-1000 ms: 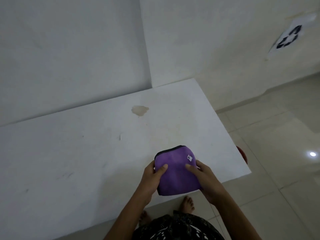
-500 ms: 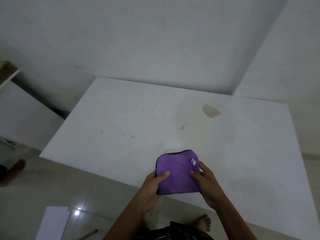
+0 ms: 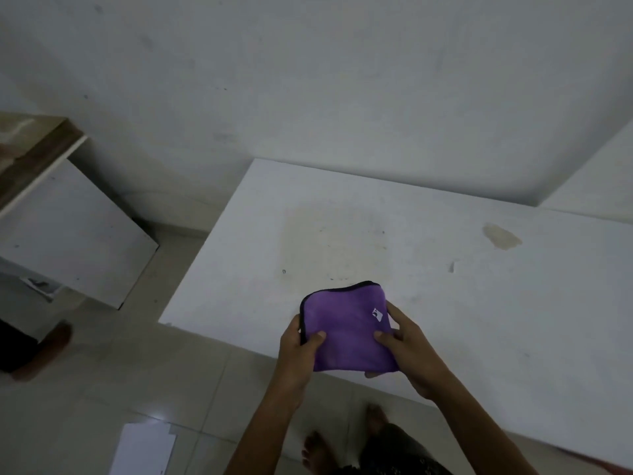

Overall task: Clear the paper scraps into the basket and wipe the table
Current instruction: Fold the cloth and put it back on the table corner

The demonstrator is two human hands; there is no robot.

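Note:
A folded purple cloth with a dark edge and a small white tag is held over the near edge of the white table. My left hand grips its left side, thumb on top. My right hand grips its right side, thumb on top and fingers underneath. A brownish stain marks the table at the far right, and a small scrap-like fleck lies near it. No basket is in view.
White walls meet behind the table. A white cabinet with a wooden top stands at the left. A white sheet of paper lies on the tiled floor near my bare feet. Another person's foot shows at far left.
The view has swung to the left, so the table's left end, the cabinet and the floor paper came into sight. Both hands keep the same hold on the cloth.

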